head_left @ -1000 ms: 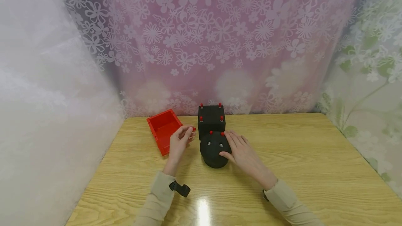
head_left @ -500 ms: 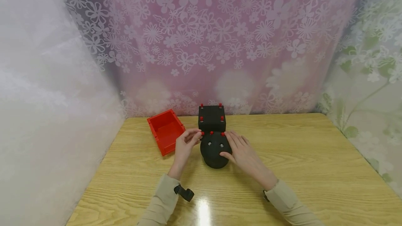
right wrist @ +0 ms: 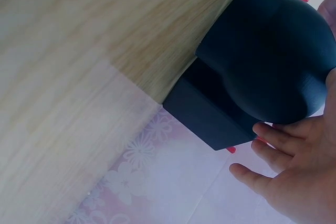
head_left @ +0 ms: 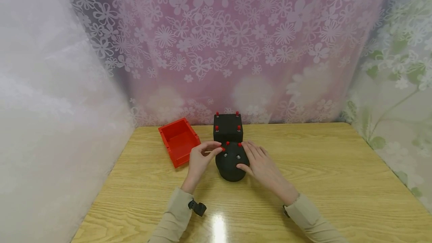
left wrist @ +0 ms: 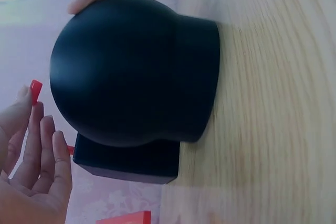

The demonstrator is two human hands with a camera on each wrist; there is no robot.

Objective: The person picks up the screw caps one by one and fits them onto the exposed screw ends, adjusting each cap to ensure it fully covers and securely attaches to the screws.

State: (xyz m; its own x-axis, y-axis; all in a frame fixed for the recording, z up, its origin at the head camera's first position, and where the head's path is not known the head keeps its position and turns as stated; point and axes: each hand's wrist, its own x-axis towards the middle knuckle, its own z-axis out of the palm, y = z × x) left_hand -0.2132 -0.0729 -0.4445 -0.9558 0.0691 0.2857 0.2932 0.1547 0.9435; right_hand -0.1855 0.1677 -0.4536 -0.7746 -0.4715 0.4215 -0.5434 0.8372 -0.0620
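Note:
My left hand (head_left: 199, 159) pinches a small red peg (left wrist: 35, 92) between thumb and fingertip. In the head view it reaches over the upper left of a black dome-topped block (head_left: 231, 171), with the peg right at the dome's surface. My right hand (head_left: 261, 164) rests along the dome's right side, fingers mostly straight and thumb on its front. Two more red pegs stand on the dome's far side, one (head_left: 227, 143) in the middle and one (head_left: 239, 144) by my right fingertips. Two small silvery spots show on the dome's near face.
Behind the dome stands a black box (head_left: 228, 123) with several red-tipped pins on its top. A red open bin (head_left: 180, 143) sits to the left, close to my left hand. The wooden table (head_left: 320, 168) meets a flowered curtain (head_left: 249, 48) at the back.
My left hand has moved right, bringing the red peg from beside the bin to the dome's upper left. The right hand has stayed in place on the dome.

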